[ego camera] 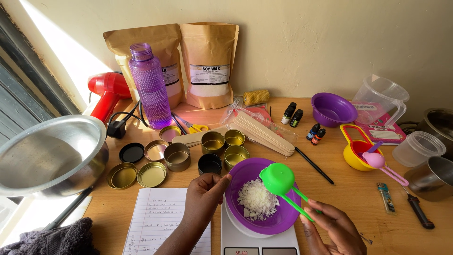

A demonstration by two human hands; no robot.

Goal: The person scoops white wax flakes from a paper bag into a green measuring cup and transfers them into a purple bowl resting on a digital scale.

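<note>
My left hand [202,196] pinches the left rim of a purple bowl [283,218] that sits on a white kitchen scale [236,236]. White wax flakes [257,200] lie in the bowl's bottom. My right hand [330,226] holds the handle of a green measuring scoop [277,178], its cup tipped over the bowl above the flakes.
Several small metal tins [212,141] and lids [137,174] stand behind the bowl. Two brown paper pouches [207,61], a purple bottle [150,85], a red hair dryer [106,92], wooden sticks [264,132], small dropper bottles [292,115], a second purple bowl [332,108], nested measuring cups [365,151], a steel bowl [52,156] and a lined note sheet [155,222] surround it.
</note>
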